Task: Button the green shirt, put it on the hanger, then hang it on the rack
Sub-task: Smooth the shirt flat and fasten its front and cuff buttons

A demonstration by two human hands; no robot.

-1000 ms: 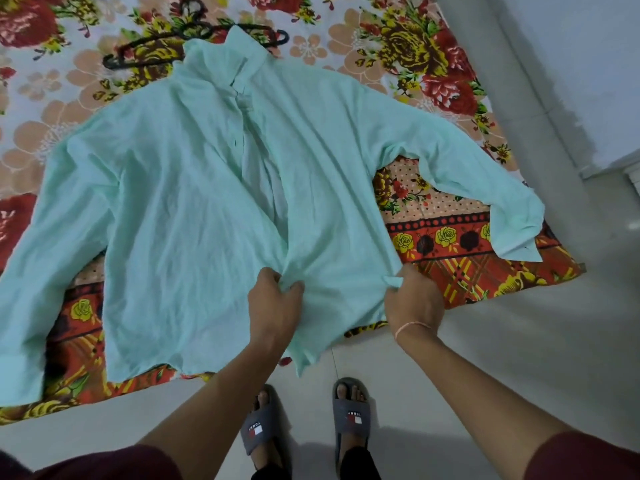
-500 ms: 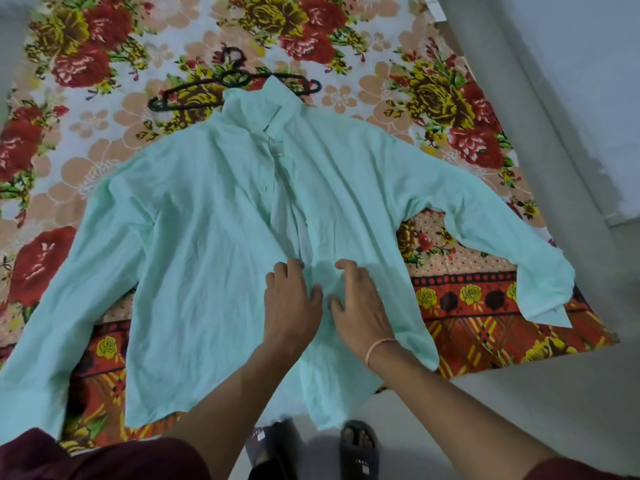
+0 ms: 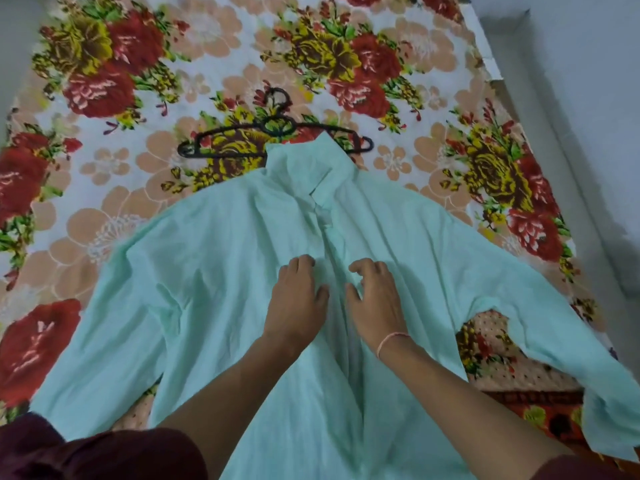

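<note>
The pale green shirt point(image 3: 214, 271) lies front up on the bed, sleeves spread out to both sides, its front edges meeting along the middle. A black plastic hanger point(image 3: 242, 140) lies flat just beyond the collar, partly under it. My left hand point(image 3: 296, 303) rests flat on the left front panel beside the placket at chest height. My right hand point(image 3: 377, 303) is just right of the placket, its fingers curled and its thumb and forefinger pinching a bit of the shirt's edge. No rack is in view.
A floral bedsheet point(image 3: 207, 39) in red, yellow and peach covers the bed. A grey wall point(image 3: 588, 98) runs along the right side. The shirt's right sleeve point(image 3: 609, 410) hangs over the patterned near edge of the bed.
Both hands have moved up the shirt front from the hem to chest height. The view has shifted forward over the bed. My right hand's fingers have gone from flat to curled.
</note>
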